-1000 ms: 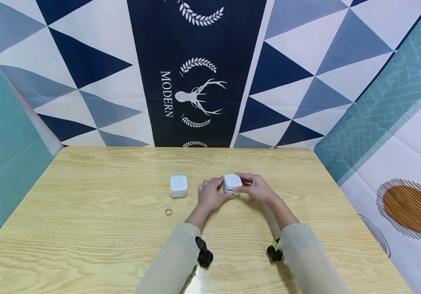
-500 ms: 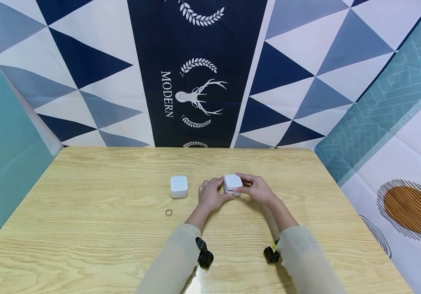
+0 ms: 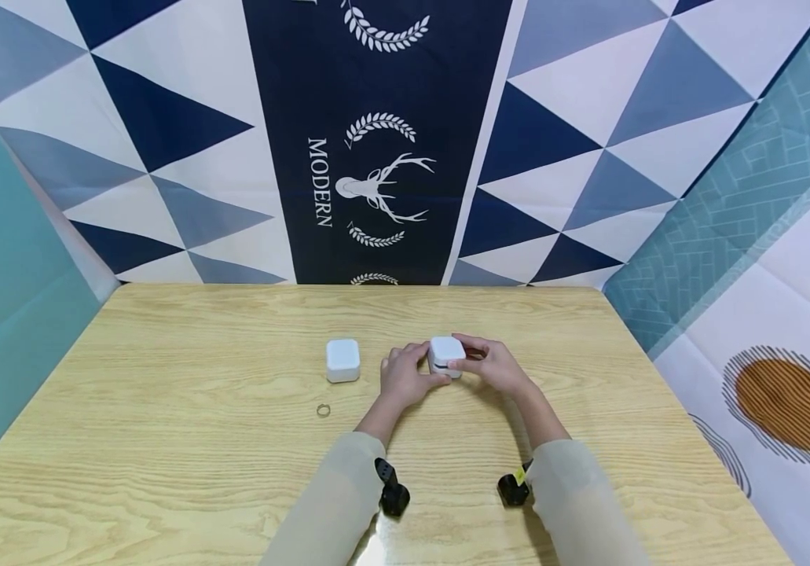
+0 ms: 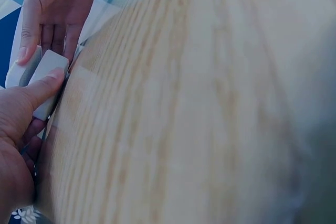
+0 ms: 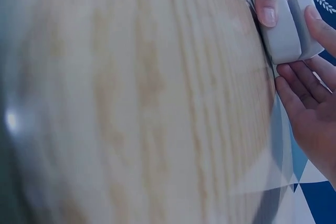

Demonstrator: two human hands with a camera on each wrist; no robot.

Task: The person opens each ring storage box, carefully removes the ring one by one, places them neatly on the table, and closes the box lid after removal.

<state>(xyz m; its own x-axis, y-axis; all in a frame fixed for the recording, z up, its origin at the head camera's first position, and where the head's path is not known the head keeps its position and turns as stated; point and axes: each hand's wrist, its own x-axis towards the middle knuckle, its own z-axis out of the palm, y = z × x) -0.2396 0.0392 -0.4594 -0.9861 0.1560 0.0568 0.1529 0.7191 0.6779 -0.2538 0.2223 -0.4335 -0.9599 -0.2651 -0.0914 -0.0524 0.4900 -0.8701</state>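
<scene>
A small white square box (image 3: 445, 358) with rounded corners sits on the table, held between both hands. My left hand (image 3: 405, 376) grips its lower part from the left, thumb across the near face. From the right, my right hand (image 3: 495, 365) pinches the lid between thumb and fingers. The wrist views show the lid (image 4: 19, 73) tilted away from the base (image 4: 51, 81), with a wedge-shaped gap between them. What is inside cannot be seen. To the left stands a second white box (image 3: 343, 362), which looks closed, with a small thin ring (image 3: 323, 410) lying nearer me.
The wood-grain table (image 3: 164, 440) extends on both sides and toward me. A patterned cloth (image 3: 376, 141) hangs behind its far edge, with more hangings at the sides. Black wrist cameras (image 3: 394, 500) sit under both sleeves near the tabletop.
The dark gap under the lid looks slightly wider. My right forearm and its wrist camera have shifted a little left. The left hand, second box and ring have stayed put.
</scene>
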